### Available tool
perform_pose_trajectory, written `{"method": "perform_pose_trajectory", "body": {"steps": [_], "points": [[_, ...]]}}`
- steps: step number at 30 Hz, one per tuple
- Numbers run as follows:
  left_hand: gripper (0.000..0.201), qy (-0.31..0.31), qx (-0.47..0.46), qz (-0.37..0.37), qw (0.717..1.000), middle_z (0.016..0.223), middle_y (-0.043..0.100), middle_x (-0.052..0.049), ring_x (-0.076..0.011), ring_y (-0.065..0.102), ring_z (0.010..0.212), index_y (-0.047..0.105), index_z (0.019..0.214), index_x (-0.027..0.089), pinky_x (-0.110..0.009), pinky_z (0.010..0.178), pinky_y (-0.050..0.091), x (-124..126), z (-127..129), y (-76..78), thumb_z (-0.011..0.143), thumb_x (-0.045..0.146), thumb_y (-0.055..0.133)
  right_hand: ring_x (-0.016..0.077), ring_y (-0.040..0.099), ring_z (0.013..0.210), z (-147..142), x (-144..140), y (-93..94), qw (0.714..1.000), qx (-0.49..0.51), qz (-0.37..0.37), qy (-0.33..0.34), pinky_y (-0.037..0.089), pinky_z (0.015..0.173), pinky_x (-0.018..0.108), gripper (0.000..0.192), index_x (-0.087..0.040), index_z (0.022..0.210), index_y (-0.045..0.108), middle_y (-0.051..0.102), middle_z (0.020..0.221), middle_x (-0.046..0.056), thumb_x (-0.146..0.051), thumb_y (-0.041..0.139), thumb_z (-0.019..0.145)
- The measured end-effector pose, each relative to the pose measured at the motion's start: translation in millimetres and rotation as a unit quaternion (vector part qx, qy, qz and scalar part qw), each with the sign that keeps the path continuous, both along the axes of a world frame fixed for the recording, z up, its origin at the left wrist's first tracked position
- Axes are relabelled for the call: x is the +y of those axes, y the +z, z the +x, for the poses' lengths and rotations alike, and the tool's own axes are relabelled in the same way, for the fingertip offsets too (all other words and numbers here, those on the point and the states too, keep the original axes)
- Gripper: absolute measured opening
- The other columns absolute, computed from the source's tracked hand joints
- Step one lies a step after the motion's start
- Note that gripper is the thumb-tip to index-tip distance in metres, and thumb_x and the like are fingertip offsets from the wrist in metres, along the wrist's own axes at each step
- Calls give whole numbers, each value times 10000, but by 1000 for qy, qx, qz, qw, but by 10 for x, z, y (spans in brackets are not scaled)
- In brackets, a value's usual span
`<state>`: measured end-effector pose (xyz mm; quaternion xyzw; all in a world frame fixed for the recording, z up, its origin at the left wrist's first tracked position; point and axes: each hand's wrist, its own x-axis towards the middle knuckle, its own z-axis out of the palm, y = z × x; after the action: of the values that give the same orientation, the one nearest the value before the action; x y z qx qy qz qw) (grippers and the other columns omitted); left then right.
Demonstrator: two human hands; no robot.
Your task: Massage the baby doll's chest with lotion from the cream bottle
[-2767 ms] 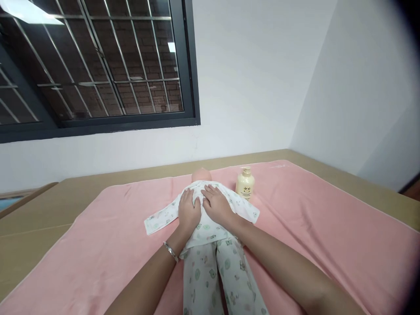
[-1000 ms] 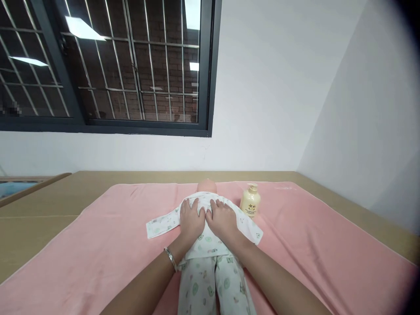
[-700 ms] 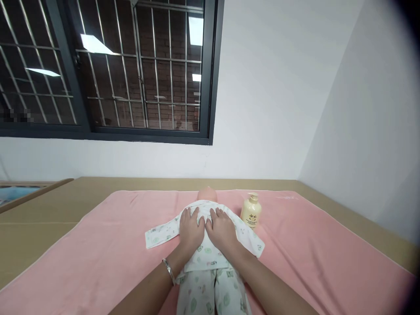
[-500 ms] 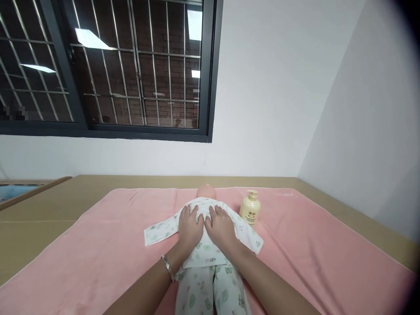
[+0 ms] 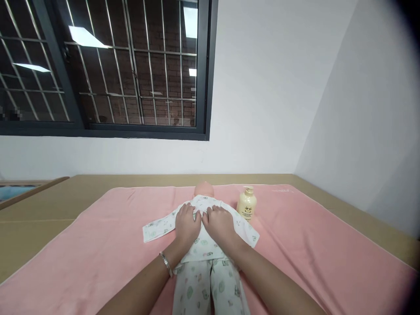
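Note:
A doll lies lengthwise before me, its bald head [image 5: 204,189] at the far end. It wears a white long-sleeved top [image 5: 205,250] and matching trousers [image 5: 193,288], both with a green print. My left hand [image 5: 188,223] and my right hand [image 5: 219,224] rest side by side on the upper part of the top, thumbs close together near the middle. Both sets of fingers are bent down into the cloth, and the fingertips are partly hidden. The sleeves stretch out to either side. A silver bracelet [image 5: 166,264] is on my left wrist.
A cream pump bottle [image 5: 246,204] stands right of the doll, close to its sleeve. Under everything a pink cloth [image 5: 114,236] covers most of a wooden surface [image 5: 39,223]. Behind are a white wall [image 5: 256,109] and a barred window [image 5: 147,133].
My fingers, spread flatter on the top half a second ago, are now more curled into it. The whole view has shifted slightly; doll and bottle keep their places.

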<state>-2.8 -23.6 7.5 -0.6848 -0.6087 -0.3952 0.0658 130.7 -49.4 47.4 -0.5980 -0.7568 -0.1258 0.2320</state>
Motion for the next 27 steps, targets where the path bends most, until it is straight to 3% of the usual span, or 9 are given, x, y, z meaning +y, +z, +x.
{"method": "perform_pose_trajectory", "body": {"steps": [5, 9, 12, 14, 16, 19, 22, 24, 27], "points": [[245, -20, -13, -3, 1000, 977, 667, -135, -302, 608, 1007, 612, 971, 171, -440, 891, 451, -33, -13, 57, 889, 297, 418, 217, 658, 775, 42, -39, 138, 998, 4, -60, 9, 419, 689, 289, 319, -160, 828, 706, 714, 848, 108, -295, 433, 923], [271, -43, -60, -8, 997, 1060, 648, -158, -332, 574, 1097, 595, 1069, 164, -485, 974, 398, -65, -16, 142, 860, 284, 470, 230, 672, 795, 218, -114, 439, 992, 39, -118, 32, 435, 687, 291, 330, -179, 846, 720, 734, 853, 104, -320, 430, 913], [346, -101, -162, 1, 982, 1232, 599, -160, -344, 443, 1288, 587, 1162, 177, -515, 1116, 254, -195, 43, 276, 835, 271, 526, 243, 655, 1007, 506, -173, 734, 988, 105, -107, 34, 455, 802, 300, 354, -184, 1074, 704, 706, 1116, 113, -324, 422, 910], [367, -166, -240, -2, 957, 1331, 554, -133, -320, 364, 1361, 594, 1199, 203, -481, 1171, 166, -332, 131, 398, 844, 285, 549, 238, 552, 1213, 750, -189, 907, 985, 148, -79, 40, 416, 949, 303, 432, -161, 1256, 618, 578, 1345, 117, -334, 423, 912], [367, -232, -311, -30, 921, 1377, 531, -90, -291, 365, 1366, 597, 1220, 244, -440, 1180, 165, -458, 256, 533, 862, 314, 561, 227, 434, 1334, 994, -190, 1038, 980, 184, -74, 28, 345, 1054, 310, 497, -132, 1346, 539, 487, 1434, 117, -359, 417, 921], [343, -291, -452, -122, 834, 1332, 571, -87, -264, 421, 1339, 602, 1191, 246, -393, 1156, 240, -518, 483, 729, 861, 337, 593, 234, 378, 1374, 1279, -217, 1171, 975, 207, -85, -14, 324, 1080, 331, 511, -107, 1385, 486, 441, 1467, 133, -323, 383, 933], [508, -306, -618, -254, 679, 1358, 545, -154, -269, 484, 1300, 472, 1328, 197, -393, 1095, 355, -404, 700, 901, 872, 399, 568, 267, 426, 1339, 1419, -333, 1264, 975, 178, -132, -29, 369, 1038, 357, 497, -104, 1382, 483, 454, 1453, 152, -294, 367, 938], [654, -310, -689, -324, 570, 1424, 466, -208, -290, 501, 1287, 333, 1429, 151, -404, 1033, 431, -286, 819, 998, 884, 464, 516, 265, 432, 1334, 1453, -419, 1301, 975, 153, -162, 0, 366, 1038, 354, 491, -111, 1383, 484, 448, 1458, 148, -296, 362, 944], [736, -319, -744, -367, 459, 1483, 363, -256, -307, 473, 1313, 212, 1484, 99, -402, 949, 507, -120, 970, 1103, 903, 494, 431, 236, 343, 1393, 1479, -414, 1279, 974, 133, -172, 62, 287, 1102, 338, 515, -97, 1421, 433, 375, 1508, 134, -274, 358, 943]]}}
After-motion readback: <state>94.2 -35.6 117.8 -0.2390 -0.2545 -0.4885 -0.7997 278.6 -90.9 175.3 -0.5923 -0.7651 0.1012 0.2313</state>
